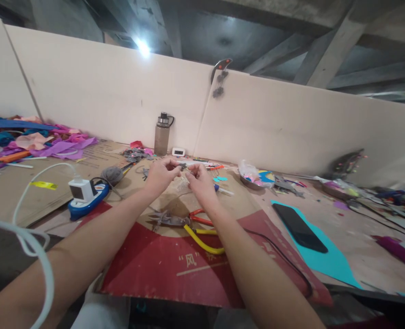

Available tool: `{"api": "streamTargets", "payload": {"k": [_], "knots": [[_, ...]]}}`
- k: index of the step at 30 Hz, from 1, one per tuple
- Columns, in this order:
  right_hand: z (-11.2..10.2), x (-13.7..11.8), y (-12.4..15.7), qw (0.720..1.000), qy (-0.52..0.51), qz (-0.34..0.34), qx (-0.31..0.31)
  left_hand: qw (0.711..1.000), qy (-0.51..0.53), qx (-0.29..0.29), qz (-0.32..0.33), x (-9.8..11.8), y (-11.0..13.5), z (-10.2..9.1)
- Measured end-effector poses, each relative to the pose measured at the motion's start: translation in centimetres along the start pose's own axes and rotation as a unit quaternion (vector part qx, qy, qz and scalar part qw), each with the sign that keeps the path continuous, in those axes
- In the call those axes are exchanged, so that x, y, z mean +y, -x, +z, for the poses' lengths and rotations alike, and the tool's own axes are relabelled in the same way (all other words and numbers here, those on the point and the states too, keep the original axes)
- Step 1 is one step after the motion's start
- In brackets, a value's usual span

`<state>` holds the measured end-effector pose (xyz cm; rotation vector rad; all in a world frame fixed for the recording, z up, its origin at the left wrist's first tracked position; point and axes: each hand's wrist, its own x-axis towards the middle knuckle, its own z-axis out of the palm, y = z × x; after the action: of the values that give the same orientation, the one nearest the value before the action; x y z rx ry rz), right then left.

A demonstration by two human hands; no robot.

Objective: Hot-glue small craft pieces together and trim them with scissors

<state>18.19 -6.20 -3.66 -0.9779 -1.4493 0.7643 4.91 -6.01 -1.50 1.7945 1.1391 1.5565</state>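
Both my arms reach forward over a red and brown cardboard sheet (175, 269). My left hand (159, 175) and my right hand (199, 179) meet above it, fingers pinched together on a small grey piece (182, 167) held between them. A pale scrap (182, 184) hangs just below the fingers. Under my wrists lie pliers (175, 220) with red and yellow handles.
A grey water bottle (162, 134) stands by the back panel. A white charger on a blue base (86, 195) and its white cable (31, 237) are at the left, with coloured fabric scraps (34, 141) behind. A black phone (299, 227) lies on turquoise paper at the right.
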Motion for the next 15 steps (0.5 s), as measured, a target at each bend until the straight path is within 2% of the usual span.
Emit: {"api": "streamTargets", "payload": {"k": [2, 4, 9, 15], "knots": [[-0.6, -0.3, -0.2, 0.992, 0.104, -0.067, 0.03, 0.995, 0.073, -0.034, -0.052, -0.2, -0.1, 0.3], [-1.0, -0.6, -0.3, 0.981, 0.16, -0.103, 0.048, 0.986, 0.131, -0.06, -0.083, -0.4, -0.2, 0.5], [-1.4, -0.9, -0.4, 0.971, 0.207, -0.109, 0.056, 0.972, 0.178, -0.109, -0.112, -1.0, -0.3, 0.7], [-1.5, -0.9, -0.4, 0.96, 0.242, -0.126, 0.063, 0.971, 0.177, -0.119, -0.105, -0.7, -0.2, 0.6]]}}
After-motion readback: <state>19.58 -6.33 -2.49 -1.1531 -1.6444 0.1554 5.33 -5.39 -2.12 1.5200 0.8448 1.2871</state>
